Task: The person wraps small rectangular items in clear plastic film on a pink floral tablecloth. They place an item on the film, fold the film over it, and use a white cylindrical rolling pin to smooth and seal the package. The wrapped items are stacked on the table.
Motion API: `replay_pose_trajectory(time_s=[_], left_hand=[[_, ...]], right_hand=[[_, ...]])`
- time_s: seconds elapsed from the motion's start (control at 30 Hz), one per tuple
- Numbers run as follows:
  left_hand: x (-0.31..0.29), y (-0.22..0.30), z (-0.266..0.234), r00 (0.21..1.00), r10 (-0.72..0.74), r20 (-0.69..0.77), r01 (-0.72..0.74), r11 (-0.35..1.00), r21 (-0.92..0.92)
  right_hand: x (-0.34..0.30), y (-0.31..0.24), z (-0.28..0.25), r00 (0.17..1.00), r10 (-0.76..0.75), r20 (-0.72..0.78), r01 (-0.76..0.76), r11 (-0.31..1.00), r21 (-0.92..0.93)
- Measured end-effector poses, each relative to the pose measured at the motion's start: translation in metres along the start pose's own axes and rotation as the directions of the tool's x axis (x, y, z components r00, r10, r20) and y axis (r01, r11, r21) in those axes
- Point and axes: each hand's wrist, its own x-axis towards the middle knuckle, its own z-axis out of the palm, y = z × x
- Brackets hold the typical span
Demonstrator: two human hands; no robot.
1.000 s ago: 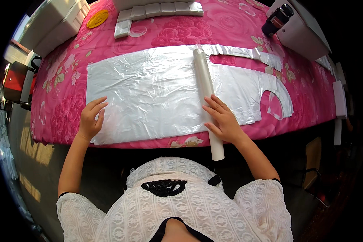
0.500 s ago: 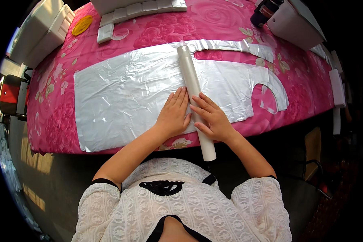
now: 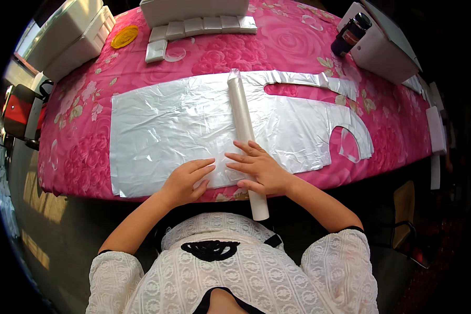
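A thin, shiny white plastic apron, with curved cut-outs and narrow straps at its right end, lies spread on the table. Across its middle rests a long whitish roll, its near end jutting past the table edge. My right hand lies on the lower half of this roll with its fingers spread. Left of the roll, my left hand is at the near edge of the plastic, open and holding nothing. A gap separates its fingertips from the roll.
The table wears a pink floral cloth. At the back are small white packets, a yellow disc, a dark flask and white boxes. A chair stands at the right.
My left hand has left the roll's side and moved left and nearer to me. The right hand has slid nearer, still on the roll. The whole view has shifted slightly.
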Motion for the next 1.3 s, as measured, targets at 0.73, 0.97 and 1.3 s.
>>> replay_pose_trajectory(time_s=[0.73, 0.97, 1.3], left_hand=[[-0.195, 0.018, -0.034, 0.467, -0.86, 0.207, 0.575, 0.117, -0.81], [-0.212, 0.007, -0.033, 0.437, -0.886, 0.155, 0.475, 0.081, -0.876], [-0.193, -0.007, -0.041, 0.281, -0.951, 0.131, 0.646, 0.087, -0.758]], right_hand=[[0.183, -0.047, 0.104, 0.893, -0.436, 0.11, 0.446, 0.891, -0.087], [0.263, -0.12, 0.158, 0.865, -0.488, -0.118, 0.486, 0.873, -0.05], [0.246, -0.106, 0.161, 0.933, -0.358, 0.019, 0.356, 0.932, 0.07]])
